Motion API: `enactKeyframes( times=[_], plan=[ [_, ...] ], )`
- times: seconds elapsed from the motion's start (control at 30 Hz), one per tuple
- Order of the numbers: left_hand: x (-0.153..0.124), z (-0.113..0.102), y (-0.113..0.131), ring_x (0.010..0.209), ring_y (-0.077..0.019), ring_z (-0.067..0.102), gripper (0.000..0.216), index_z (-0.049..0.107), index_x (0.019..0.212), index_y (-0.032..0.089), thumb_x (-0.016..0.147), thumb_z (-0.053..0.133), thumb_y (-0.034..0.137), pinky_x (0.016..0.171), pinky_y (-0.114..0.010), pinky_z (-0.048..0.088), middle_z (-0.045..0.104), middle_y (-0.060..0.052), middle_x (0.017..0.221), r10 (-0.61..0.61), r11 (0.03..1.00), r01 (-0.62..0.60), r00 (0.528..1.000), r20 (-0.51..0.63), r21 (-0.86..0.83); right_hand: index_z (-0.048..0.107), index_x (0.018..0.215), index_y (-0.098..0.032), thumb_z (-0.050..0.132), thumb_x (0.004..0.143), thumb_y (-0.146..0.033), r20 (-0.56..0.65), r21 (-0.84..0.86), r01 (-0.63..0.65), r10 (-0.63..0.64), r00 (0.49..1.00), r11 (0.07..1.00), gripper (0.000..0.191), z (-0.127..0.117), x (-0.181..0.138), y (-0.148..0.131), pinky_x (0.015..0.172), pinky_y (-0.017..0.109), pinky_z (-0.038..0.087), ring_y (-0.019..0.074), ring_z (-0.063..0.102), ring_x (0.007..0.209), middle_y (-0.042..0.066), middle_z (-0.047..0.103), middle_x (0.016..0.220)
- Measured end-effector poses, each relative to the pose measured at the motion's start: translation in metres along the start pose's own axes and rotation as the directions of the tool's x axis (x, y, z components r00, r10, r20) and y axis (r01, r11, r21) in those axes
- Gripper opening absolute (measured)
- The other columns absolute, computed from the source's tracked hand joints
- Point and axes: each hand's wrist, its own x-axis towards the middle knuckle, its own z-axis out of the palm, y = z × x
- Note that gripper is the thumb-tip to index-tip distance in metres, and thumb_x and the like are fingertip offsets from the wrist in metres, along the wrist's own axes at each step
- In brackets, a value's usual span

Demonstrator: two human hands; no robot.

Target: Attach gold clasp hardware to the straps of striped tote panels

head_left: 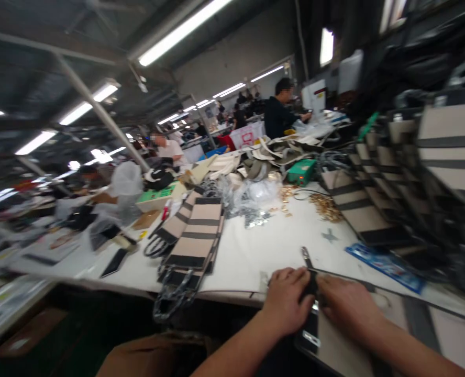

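A beige bag with dark stripes [452,335] lies along the table's front edge at the lower right. Its black end band [309,327] carries metal fittings, and a small metal buckle [305,255] sticks out past its far end. My left hand [289,301] is closed on the left side of this band, thumb toward me and fingers over the far part. From the other side my right hand [346,306] grips the bag close to the band, its fingertips partly hidden. Both hands nearly meet at the band. The picture is somewhat blurred.
Striped bags with chains [197,230] overhang the table edge at left. More bags [377,199] are stacked at right. Gold-coloured fittings [327,207], a green box [301,172] and a blue packet [385,267] lie on the white table [248,246]. A co-worker [277,112] sits beyond.
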Motion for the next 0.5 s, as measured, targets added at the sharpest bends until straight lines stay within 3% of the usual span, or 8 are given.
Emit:
enactKeyframes(
  times=[0.1, 0.23, 0.33, 0.4, 0.5],
  plan=[
    [0.007, 0.001, -0.003, 0.135, -0.0286, 0.051, 0.052, 0.051, 0.149, 0.028, 0.098, 0.059, 0.037, 0.115, -0.052, 0.042, 0.052, -0.001, 0.157, 0.003, 1.0, -0.003, 1.0, -0.003, -0.03, 0.077, 0.098, -0.023, 0.059, 0.09, -0.025, 0.011, -0.026, -0.092, 0.092, 0.996, 0.995, 0.02, -0.024, 0.007, 0.001, 0.083, 0.033, 0.05, 0.0281, 0.074, 0.097, 0.009, 0.078, 0.099],
    [0.008, 0.004, -0.006, 0.135, -0.0301, 0.051, 0.053, 0.053, 0.149, 0.023, 0.097, 0.059, 0.035, 0.114, -0.054, 0.043, 0.051, -0.003, 0.157, 0.041, 0.999, -0.041, 0.999, -0.007, -0.019, 0.075, 0.117, -0.025, 0.054, 0.097, -0.045, -0.145, -0.01, -0.241, 0.237, 0.96, 0.97, 0.035, -0.041, 0.034, 0.02, 0.087, 0.032, 0.05, 0.0263, 0.072, 0.105, 0.008, 0.078, 0.114],
    [0.007, 0.005, -0.006, 0.135, -0.0308, 0.051, 0.053, 0.053, 0.148, 0.022, 0.097, 0.059, 0.035, 0.113, -0.053, 0.044, 0.052, -0.004, 0.156, 0.047, 0.999, -0.048, 0.999, -0.014, -0.009, 0.075, 0.12, -0.025, 0.054, 0.095, -0.059, -0.077, -0.055, -0.271, 0.267, 0.961, 0.961, 0.048, -0.042, 0.058, 0.032, 0.085, 0.034, 0.051, 0.0284, 0.072, 0.106, 0.01, 0.076, 0.118],
    [0.007, 0.006, -0.006, 0.134, -0.0308, 0.052, 0.053, 0.053, 0.148, 0.022, 0.097, 0.06, 0.035, 0.113, -0.053, 0.044, 0.053, -0.003, 0.156, 0.045, 0.999, -0.045, 0.999, -0.022, -0.009, 0.077, 0.114, -0.025, 0.052, 0.093, -0.067, -0.005, -0.109, -0.271, 0.272, 0.962, 0.956, 0.053, -0.042, 0.072, 0.036, 0.082, 0.035, 0.051, 0.0295, 0.072, 0.103, 0.011, 0.077, 0.114],
    [0.006, 0.008, -0.007, 0.133, -0.0308, 0.052, 0.053, 0.054, 0.148, 0.022, 0.096, 0.06, 0.034, 0.112, -0.054, 0.044, 0.053, -0.003, 0.156, 0.044, 0.999, -0.045, 0.998, -0.04, -0.016, 0.08, 0.103, -0.027, 0.05, 0.093, -0.07, 0.009, -0.199, -0.245, 0.252, 0.968, 0.949, 0.054, -0.047, 0.086, 0.043, 0.084, 0.036, 0.05, 0.0298, 0.07, 0.104, 0.01, 0.077, 0.111]
  ],
)
